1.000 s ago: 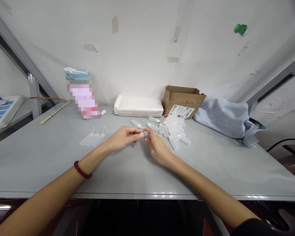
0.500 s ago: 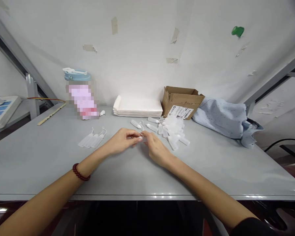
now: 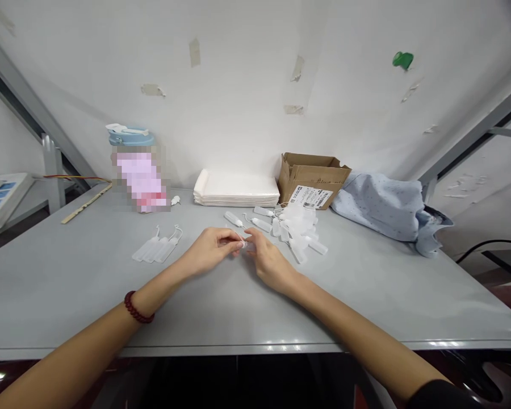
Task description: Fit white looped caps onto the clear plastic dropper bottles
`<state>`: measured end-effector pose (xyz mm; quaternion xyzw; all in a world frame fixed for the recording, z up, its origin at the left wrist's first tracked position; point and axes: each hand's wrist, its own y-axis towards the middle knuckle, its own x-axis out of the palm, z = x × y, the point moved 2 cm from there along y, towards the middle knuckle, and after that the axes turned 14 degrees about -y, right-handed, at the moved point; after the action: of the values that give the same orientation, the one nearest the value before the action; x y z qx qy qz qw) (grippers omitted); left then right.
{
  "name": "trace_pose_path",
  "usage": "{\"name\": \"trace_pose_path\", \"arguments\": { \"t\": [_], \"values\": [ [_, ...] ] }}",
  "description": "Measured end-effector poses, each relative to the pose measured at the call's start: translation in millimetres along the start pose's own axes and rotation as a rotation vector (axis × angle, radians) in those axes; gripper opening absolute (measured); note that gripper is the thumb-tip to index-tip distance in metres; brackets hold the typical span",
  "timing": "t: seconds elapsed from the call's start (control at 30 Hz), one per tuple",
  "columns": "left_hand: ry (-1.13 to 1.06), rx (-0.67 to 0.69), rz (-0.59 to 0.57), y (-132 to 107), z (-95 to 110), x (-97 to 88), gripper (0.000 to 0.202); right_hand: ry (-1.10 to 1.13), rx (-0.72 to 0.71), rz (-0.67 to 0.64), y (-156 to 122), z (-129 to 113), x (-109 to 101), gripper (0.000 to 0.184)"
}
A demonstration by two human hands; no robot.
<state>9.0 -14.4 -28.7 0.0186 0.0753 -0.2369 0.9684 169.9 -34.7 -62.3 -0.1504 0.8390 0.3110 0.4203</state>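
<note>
My left hand [image 3: 210, 250] and my right hand [image 3: 268, 261] meet above the middle of the grey table [image 3: 68, 301]. Both pinch one small clear plastic bottle [image 3: 246, 245] between their fingertips; most of it is hidden by the fingers. A red bead bracelet [image 3: 137, 308] sits on my left wrist. To the right of my hands lies a loose pile of small clear bottles [image 3: 296, 227]. A short row of several finished bottles [image 3: 155, 247] lies to the left.
At the back stand a blue-lidded bottle [image 3: 130, 136], a stack of white sheets [image 3: 237, 187] and an open cardboard box [image 3: 310, 179]. Light blue cloth [image 3: 383, 207] lies at the right. A wooden strip [image 3: 85, 201] lies far left.
The view has tipped slightly, so everything sits a little lower. My hands stay together on the small bottle, fingers shifting slightly.
</note>
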Motion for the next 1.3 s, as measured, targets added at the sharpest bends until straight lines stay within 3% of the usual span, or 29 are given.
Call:
{"name": "trace_pose_path", "arguments": {
  "t": [0.13,0.2,0.43,0.57,0.63,0.77,0.83,0.93,1.03,1.13,1.2,1.3],
  "values": [
    [0.122,0.196,0.060,-1,-3,1.8,0.019,0.011,0.058,-0.018,3,3,-5,0.052],
    [0.130,0.227,0.067,-1,-3,1.9,0.019,-0.032,0.031,-0.006,4,3,-8,0.050],
    [0.078,-0.012,-0.131,-3,3,-0.2,0.026,-0.417,-0.238,0.063,3,-3,-13,0.032],
    [0.097,-0.027,-0.129,-5,4,-0.2,0.022,-0.293,-0.199,0.038,2,-3,-15,0.034],
    [0.220,0.041,-0.101,-5,2,1.6,0.024,-0.161,-0.119,-0.004,3,-2,-16,0.033],
    [0.630,0.347,-0.059,-6,-5,7.6,0.024,0.046,0.081,-0.055,7,-3,-22,0.018],
    [0.679,0.445,-0.051,-6,-6,8.6,0.023,0.071,0.132,-0.028,7,-3,-22,0.015],
    [0.540,0.350,-0.031,-5,-1,4.5,0.022,-0.007,0.107,0.027,5,-1,-18,0.017],
    [0.397,0.154,-0.049,-5,5,-0.2,0.029,-0.136,-0.030,0.061,3,1,-11,0.019],
    [0.247,0.053,-0.079,-5,10,-2.0,0.029,-0.199,-0.136,0.113,2,0,-10,0.017],
    [0.132,-0.005,-0.107,-4,10,-2.4,0.030,-0.164,-0.109,0.153,2,-3,-13,0.012],
    [0.038,-0.091,-0.162,-3,8,-3.1,0.037,-0.055,0.052,0.148,3,-9,-16,0.008]
  ]
}}
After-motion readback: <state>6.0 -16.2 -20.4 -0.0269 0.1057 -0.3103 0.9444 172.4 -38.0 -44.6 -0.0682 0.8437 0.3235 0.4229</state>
